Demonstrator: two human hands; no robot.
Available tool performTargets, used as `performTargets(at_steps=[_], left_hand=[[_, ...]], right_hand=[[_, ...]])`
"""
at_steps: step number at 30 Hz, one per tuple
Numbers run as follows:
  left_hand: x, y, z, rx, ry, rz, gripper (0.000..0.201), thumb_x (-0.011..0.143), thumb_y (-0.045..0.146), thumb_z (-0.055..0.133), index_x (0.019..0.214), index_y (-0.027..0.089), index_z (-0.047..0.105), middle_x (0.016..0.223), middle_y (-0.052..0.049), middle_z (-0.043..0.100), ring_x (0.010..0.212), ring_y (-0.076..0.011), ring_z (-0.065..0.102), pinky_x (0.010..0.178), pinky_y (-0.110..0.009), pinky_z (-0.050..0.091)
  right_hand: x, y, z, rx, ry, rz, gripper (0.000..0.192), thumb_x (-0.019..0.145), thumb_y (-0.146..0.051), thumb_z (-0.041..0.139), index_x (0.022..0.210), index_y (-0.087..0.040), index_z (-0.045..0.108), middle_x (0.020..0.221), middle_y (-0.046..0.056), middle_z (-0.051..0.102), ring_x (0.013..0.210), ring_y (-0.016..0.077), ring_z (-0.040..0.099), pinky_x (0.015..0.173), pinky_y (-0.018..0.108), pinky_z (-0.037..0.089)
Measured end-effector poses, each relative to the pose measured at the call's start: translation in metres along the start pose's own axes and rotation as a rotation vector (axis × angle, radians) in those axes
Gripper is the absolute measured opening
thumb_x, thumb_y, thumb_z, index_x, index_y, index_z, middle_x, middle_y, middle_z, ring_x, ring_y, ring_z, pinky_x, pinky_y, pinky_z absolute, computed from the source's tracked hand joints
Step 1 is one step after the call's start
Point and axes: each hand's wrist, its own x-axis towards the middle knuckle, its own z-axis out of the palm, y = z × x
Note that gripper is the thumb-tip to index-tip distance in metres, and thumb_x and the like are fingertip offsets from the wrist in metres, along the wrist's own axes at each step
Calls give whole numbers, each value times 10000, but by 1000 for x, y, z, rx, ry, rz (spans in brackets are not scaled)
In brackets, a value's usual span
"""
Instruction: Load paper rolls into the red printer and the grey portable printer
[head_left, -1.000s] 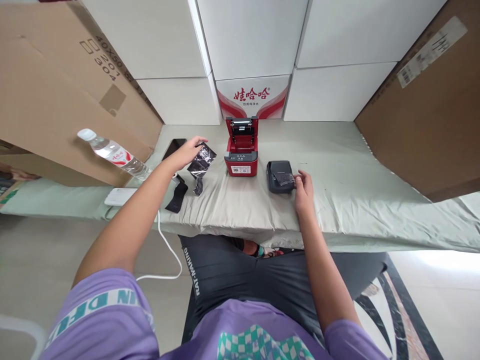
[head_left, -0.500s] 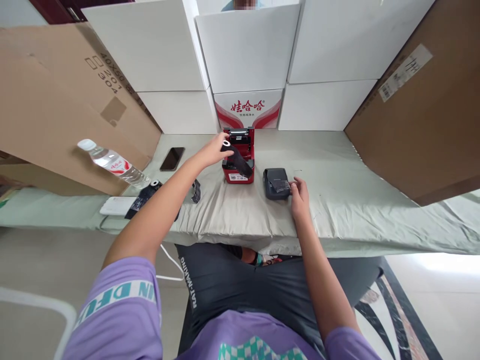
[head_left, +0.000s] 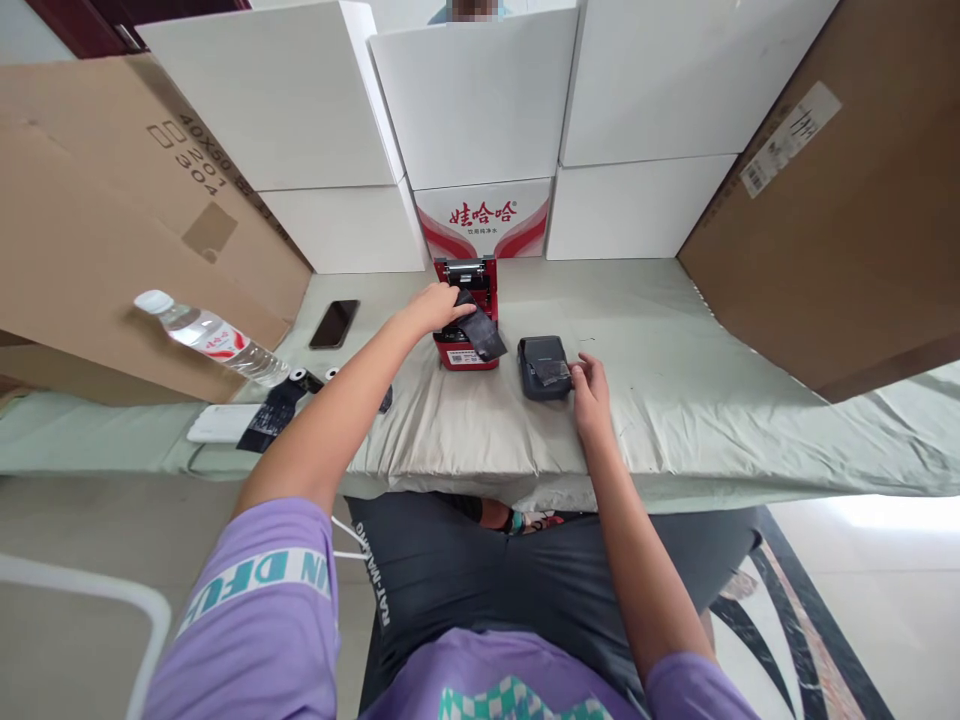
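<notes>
A red label printer (head_left: 469, 358) stands on the cloth-covered table with its lid tipped back. My left hand (head_left: 437, 307) reaches into its opening, fingers closed on a black ribbon roll (head_left: 482, 335); a loose tail of ribbon hangs over the printer's front edge. To the right of the printer lies a small dark grey handheld device (head_left: 541, 352), with a piece of clear film (head_left: 553, 373) over its lower part. Beside that device is my right hand (head_left: 591, 392), thumb and forefinger closed at the film's right edge.
At the left are a phone (head_left: 334, 324), a tilted water bottle (head_left: 217, 338), a white flat object (head_left: 219, 424) and more black ribbon (head_left: 271, 410). Stacked white boxes (head_left: 480, 100) stand along the back. Brown cartons (head_left: 112, 220) flank both sides. A person's head shows behind the boxes.
My left hand has brought the ribbon roll lower into the open printer, hiding its white core. The right hand has stayed at the film. The whole view has shifted slightly.
</notes>
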Motion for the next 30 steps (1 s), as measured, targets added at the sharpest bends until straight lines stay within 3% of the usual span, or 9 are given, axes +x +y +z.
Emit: performTargets(at_steps=[3, 7, 18, 26, 30], left_hand=[[4, 1, 2, 69, -47, -5, 488, 916, 532, 638, 1221, 151, 637, 1163, -189, 708, 1104, -365, 650, 933, -422, 482], [9, 1, 5, 122, -37, 111, 349, 921, 460, 649, 1140, 192, 700, 1172, -140, 731, 1136, -332, 649, 974, -395, 464], [15, -10, 14, -154, -10, 311, 374, 849, 264, 645, 1202, 202, 748, 1238, -100, 745, 1166, -290, 660, 1059, -400, 475], [24, -3, 18, -55, -110, 167, 432, 709, 100, 574, 1080, 207, 769, 1083, -110, 771, 1001, -284, 690, 849, -359, 517], [26, 2, 10, -59, -178, 136, 243, 750, 213, 627, 935, 211, 783, 969, -102, 773, 918, -292, 682, 806, -371, 506]], right_hand=[[0, -1, 0, -3, 7, 3, 456, 928, -539, 540, 1256, -223, 569, 1085, 85, 680, 998, 227, 638, 906, 396, 529], [-1, -3, 0, -16, 1, 10, 467, 932, -539, 534, 1271, -219, 566, 1110, 94, 677, 1023, 233, 636, 918, 397, 526], [-1, -2, -1, -27, 5, -1, 462, 938, -543, 532, 1264, -219, 572, 1084, 89, 681, 1005, 234, 639, 923, 406, 523], [0, -3, 0, -24, 14, 6, 450, 935, -539, 535, 1254, -226, 575, 1074, 80, 682, 993, 229, 640, 918, 404, 524], [-1, -3, -1, -21, 1, 13, 462, 937, -545, 535, 1263, -219, 569, 1075, 84, 682, 996, 233, 639, 921, 409, 521]])
